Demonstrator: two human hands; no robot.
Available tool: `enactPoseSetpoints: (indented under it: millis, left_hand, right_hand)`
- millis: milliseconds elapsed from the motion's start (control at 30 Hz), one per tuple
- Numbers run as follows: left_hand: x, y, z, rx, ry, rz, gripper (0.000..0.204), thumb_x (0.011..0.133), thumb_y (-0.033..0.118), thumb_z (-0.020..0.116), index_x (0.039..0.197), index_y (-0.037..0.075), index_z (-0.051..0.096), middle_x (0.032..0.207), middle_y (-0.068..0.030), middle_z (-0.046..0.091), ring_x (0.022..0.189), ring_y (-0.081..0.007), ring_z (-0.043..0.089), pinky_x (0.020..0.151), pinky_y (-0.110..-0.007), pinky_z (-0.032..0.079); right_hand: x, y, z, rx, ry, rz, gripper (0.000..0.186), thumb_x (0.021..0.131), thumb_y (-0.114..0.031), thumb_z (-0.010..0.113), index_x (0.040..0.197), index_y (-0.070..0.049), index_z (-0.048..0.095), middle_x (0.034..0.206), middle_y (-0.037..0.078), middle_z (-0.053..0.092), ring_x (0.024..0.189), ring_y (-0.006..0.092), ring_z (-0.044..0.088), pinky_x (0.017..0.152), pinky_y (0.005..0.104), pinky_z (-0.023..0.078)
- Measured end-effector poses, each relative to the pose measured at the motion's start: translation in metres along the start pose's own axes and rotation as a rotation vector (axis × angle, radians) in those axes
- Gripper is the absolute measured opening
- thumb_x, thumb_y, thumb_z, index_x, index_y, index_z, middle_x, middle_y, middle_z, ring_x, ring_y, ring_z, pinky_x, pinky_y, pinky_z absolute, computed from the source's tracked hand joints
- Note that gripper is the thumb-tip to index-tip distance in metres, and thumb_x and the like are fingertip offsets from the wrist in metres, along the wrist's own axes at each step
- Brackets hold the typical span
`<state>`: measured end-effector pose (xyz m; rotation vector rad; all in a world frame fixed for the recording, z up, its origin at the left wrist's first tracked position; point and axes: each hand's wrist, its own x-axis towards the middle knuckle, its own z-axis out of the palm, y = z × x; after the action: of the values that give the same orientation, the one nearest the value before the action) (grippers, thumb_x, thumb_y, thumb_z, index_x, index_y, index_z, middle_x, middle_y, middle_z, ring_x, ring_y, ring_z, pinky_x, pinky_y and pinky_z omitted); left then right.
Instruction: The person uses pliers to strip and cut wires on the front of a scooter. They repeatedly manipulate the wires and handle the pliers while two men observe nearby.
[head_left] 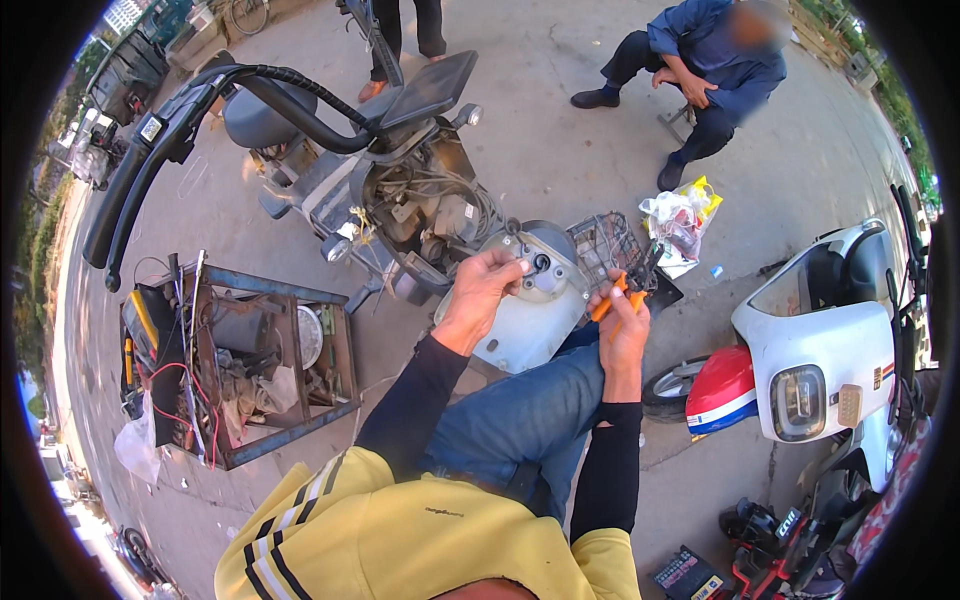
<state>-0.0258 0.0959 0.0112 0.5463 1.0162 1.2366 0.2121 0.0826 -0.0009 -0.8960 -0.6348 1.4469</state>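
My left hand (484, 288) has its thumb and fingers pinched together at the edge of a round, dark-centred fitting (542, 264) on a grey-white scooter panel (520, 335). Whatever lies between those fingertips is too small to make out. To the right, my right hand (624, 335) is closed round pliers (602, 310) with orange handles, their dark jaws pointing away from me. The panel rests over my knees, beside the opened front of a partly dismantled electric scooter (420, 215) with exposed wires.
A wire basket (605, 245) and a plastic bag (680, 222) lie beyond my right hand. At left stands a metal frame box (285, 440) of tools and scraps. A white scooter (835, 350) is parked right. One person (715, 65) sits opposite; another stands behind the dismantled scooter.
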Motion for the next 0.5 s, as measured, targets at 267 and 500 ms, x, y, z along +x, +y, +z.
enactPoseSetpoints:
  millis: [267,500]
  left_hand:
    - [-0.0059,0.0083,0.0087,0.021,0.019,0.012,0.009,0.095,0.008,0.073,0.101,0.002,0.069,0.09,-0.0051,0.073,0.071,-0.0091,0.061,0.068,-0.025,0.049]
    - [-0.0034,0.0062,0.0025,-0.035,-0.019,-0.023,0.011,0.096,0.008,0.07,0.105,0.001,0.069,0.095,-0.0058,0.074,0.076,-0.009,0.062,0.069,-0.025,0.049]
  right_hand:
    - [-0.0009,0.0021,0.0018,-0.024,0.028,-0.036,0.03,0.1,-0.009,0.065,0.126,0.003,0.06,0.093,0.007,0.064,0.085,0.0193,0.064,0.078,0.035,0.052]
    - [-0.0081,0.0027,0.0057,-0.249,0.098,-0.172,0.024,0.102,-0.007,0.065,0.123,0.002,0.062,0.097,0.007,0.068,0.079,0.0151,0.066,0.074,0.0299,0.053]
